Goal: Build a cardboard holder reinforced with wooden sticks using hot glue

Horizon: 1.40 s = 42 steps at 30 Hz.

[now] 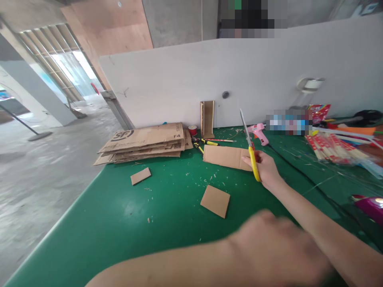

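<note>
My right hand [266, 169] is closed around a pair of scissors [253, 161] with yellow handles, blades pointing up. A fingertip of that hand also rests on the right end of a long cardboard strip [226, 156]. My left hand [279, 241] is smeared by motion in the near foreground, its forearm crossing from the lower left; its fingers cannot be made out. Beyond it on the green table lies a square cardboard piece [215, 201]. Farther left is a small cardboard rectangle [141, 175].
Stacked flattened cardboard [146, 137] lies at the back left. A cardboard channel [207, 118] stands against the white board near yellow-black pliers [198, 147]. A pink glue gun [259, 133] trails a black cable. Red-and-white packets [332, 149] lie right; scraps dot the green table [119, 215].
</note>
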Tool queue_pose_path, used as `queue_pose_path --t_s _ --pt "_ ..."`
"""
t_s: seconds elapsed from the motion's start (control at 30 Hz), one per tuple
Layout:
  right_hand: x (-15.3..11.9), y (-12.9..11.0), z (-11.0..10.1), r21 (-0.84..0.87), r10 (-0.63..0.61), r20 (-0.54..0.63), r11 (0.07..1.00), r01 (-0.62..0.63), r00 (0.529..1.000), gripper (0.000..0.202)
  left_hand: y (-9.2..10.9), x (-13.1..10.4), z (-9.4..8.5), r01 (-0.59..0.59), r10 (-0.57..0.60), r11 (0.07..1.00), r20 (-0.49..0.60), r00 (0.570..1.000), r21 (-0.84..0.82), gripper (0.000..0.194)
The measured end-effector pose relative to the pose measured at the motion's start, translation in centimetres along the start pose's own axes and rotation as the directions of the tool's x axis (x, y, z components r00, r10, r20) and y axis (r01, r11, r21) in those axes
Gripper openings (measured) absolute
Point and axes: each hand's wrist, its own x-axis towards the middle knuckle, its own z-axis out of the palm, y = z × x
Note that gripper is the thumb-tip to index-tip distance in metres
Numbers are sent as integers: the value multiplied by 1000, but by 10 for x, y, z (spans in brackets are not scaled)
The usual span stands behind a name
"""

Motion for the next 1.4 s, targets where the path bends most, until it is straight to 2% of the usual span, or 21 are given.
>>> queue_pose_path --t_s 0.03,0.07,0.17,0.23,0.27,0.4,0.57,0.77,0.93,1.17,1.3,1.4 --pt "0 0 1 -3 0 -2 1000 0 1000 43 -22 -4 -4 149 -149 989 -5 989 21 24" --pt "-1 -1 1 -13 -1 -2 1000 1 1000 44 -46 -9 -6 245 -245 969 -10 969 37 31" --pt "-2 -2 3 -65 -8 -5 998 8 1000 43 -112 -22 -5 494 -494 865 -25 869 86 30" --pt "-3 -2 4 -83 -10 4 996 10 1000 41 -137 -28 2 593 -593 798 -39 804 109 19" --pt "-4 -2 5 -81 -8 11 997 9 1000 40 -143 -31 6 605 -604 788 -45 796 114 19" --pt "-4 -1 5 -73 -11 20 997 12 1000 40 -144 -31 18 565 -562 814 -64 824 133 20" --pt "-3 0 3 -89 -18 37 996 21 999 40 -145 -24 19 527 -524 836 -68 849 151 20" --pt "-3 1 3 -101 -32 50 994 37 998 42 -156 -24 10 541 -539 836 -42 841 95 22" --pt "-2 3 4 -87 -40 59 995 45 997 42 -155 -31 1 496 -497 865 -1 868 73 20" --pt "-3 2 4 -80 -42 73 996 48 996 42 -151 -15 9 483 -485 864 -25 874 143 24" --pt "-1 4 4 -96 -54 74 994 61 996 41 -158 -13 9 534 -533 839 -39 845 105 22" --pt "0 7 3 -116 -63 65 991 70 996 39 -158 -11 10 518 -517 853 -45 855 56 24"
